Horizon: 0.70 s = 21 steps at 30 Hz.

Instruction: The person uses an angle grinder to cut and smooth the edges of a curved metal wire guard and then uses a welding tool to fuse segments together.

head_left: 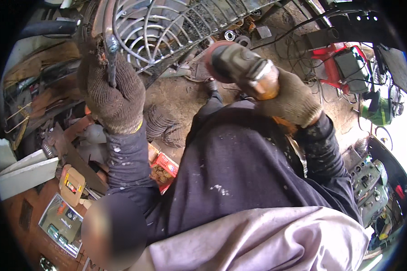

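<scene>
My left hand [115,97], in a brown knit glove, is closed around the lower end of a metal rod [111,45]. That rod runs upward along the edge of a metal grille [152,60] with curved, web-like bars. In my right hand [296,99], also gloved, is an angle grinder [244,67], gripped by its body. Its reddish disc [212,58] points left, toward the grille but apart from it. Whether the disc is spinning I cannot tell.
Below my left hand lie a stack of dark discs [160,122] and an open red box [166,167]. Scrap and boards [27,167] crowd the left. Cables, a red stool [325,63] and a green machine [368,183] stand at the right. Metal rings [229,35] lie beyond the grinder.
</scene>
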### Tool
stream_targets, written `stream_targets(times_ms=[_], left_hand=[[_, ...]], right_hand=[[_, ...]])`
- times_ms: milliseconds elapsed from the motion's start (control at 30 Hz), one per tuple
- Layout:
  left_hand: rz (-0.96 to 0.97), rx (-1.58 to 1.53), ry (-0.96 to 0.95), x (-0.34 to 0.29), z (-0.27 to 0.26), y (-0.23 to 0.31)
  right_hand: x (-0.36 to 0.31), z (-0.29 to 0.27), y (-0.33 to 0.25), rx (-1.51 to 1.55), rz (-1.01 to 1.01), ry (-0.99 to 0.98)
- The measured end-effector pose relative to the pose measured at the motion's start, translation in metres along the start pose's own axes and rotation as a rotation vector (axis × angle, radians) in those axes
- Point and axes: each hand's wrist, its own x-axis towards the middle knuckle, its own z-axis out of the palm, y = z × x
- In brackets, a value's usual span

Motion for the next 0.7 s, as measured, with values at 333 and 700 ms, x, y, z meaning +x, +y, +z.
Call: stream_targets(times_ms=[333,700], left_hand=[[-0.204,-0.088,-0.053,-0.006,-0.004,-0.002],[-0.213,-0.037,0.073,0.006,0.018,0.014]], right_hand=[[-0.017,0.004,0.031,0.11,-0.055,0.104],[-0.026,-0.007,0.024,-0.017,0.016,0.078]])
